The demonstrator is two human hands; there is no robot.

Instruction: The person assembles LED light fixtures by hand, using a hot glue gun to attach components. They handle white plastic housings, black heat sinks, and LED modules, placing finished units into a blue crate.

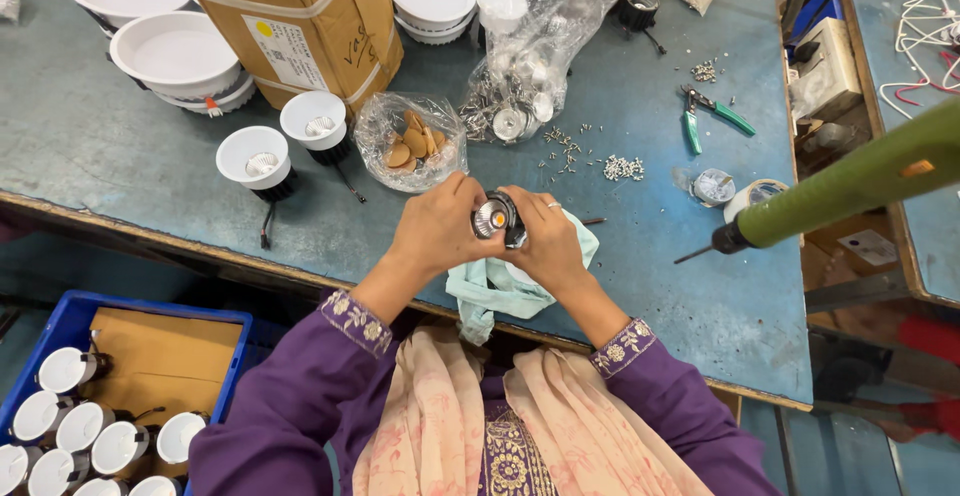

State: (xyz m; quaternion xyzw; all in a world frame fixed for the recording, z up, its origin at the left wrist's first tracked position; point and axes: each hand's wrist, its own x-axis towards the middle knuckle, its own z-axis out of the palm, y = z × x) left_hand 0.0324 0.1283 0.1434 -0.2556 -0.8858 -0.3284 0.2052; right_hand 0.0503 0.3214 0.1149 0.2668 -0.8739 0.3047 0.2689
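Both my hands meet over the near edge of the blue-grey table (120,146). My left hand (440,231) and my right hand (545,241) together grip a small round black lamp body (497,220) with a shiny reflector and an orange spot at its middle. A pale green cloth (490,291) lies under my hands and hangs over the table edge. There is a ring on a finger of my right hand.
Two white downlights (258,159) stand left of a clear bag of tan discs (410,141). Behind are a cardboard box (300,26), larger white housings (175,51), bagged metal parts (520,76), loose screws (622,167), green-handled pliers (712,114) and a hanging green screwdriver (850,181). A blue crate (235,356) holds several lamps.
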